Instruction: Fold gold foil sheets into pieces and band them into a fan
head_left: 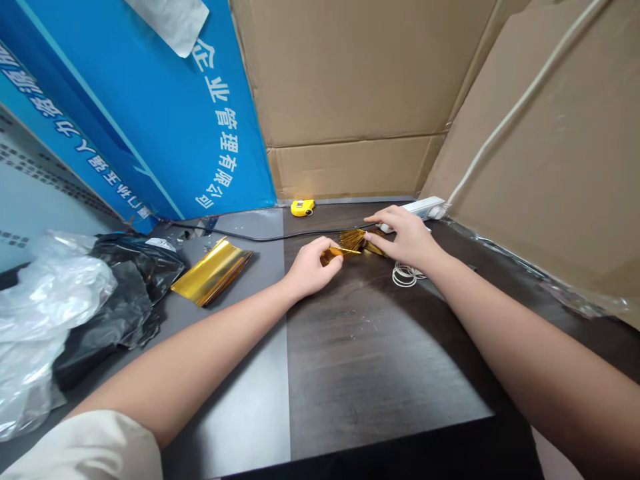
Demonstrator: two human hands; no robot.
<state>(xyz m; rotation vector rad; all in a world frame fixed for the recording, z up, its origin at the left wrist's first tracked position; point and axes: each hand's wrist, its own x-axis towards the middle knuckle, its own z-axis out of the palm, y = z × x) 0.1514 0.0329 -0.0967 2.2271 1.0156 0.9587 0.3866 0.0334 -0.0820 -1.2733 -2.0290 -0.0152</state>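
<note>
head view: left hand (311, 269) fingers clenched, pinching gold foil strip (344, 251). right hand (406, 238) fingers extended, resting on pleated gold foil fan (356, 240), on dark wood-grain surface (380, 353), just above white cord coil (405, 275).
</note>
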